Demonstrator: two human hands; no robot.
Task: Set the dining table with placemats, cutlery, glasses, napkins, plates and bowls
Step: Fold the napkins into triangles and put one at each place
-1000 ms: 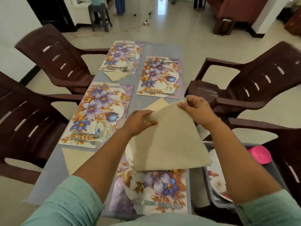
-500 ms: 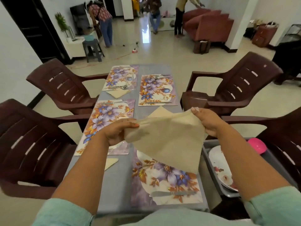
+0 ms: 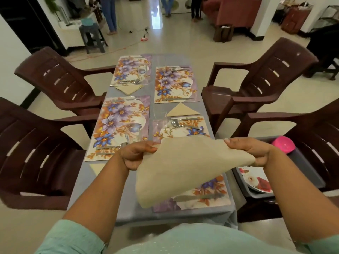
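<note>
Four placemats down on the table (image 3: pixel 183 59): far left mat (image 3: pixel 130 70), far right mat (image 3: pixel 174 85), near left mat (image 3: pixel 117 125), near right mat (image 3: pixel 201 195). Cutlery lies on all four, e.g. a knife (image 3: pixel 198 197) on the near right mat and a spoon (image 3: pixel 174 123) at its far end. Three folded napkins already placed: one (image 3: pixel 128 88) just below the far left mat, one (image 3: pixel 181 110) between the two right mats, one (image 3: pixel 97 167) just below the near left mat, partly behind the left forearm. The fourth napkin (image 3: pixel 183 171) is in the air over the near right mat, half folded, not yet laid. Left hand (image 3: pixel 134 155) pinches its left edge, right hand (image 3: pixel 251 153) pinches the right corner, fingers curled onto the cloth on both. Judgement: mats and cutlery look done, napkins three of four, so this fold and placement is the step in hand. Plates and bowls look not started: a plate (image 3: pixel 256 182) and a pink bowl (image 3: pixel 283 144) sit in a grey bin (image 3: pixel 302 162) on the chair to the right, none on the mats. Glasses hard to call: clear shapes with glints show on the far left mat, the near left mat and at the left far corner of the near right mat, probably glasses, but too transparent to be sure; none made out on the far right mat. The napkin hides most of the near right mat. How many plates or bowls are in the bin cannot be told, the right arm covers part of it. People at the far end of the room are cut off at the top.
</note>
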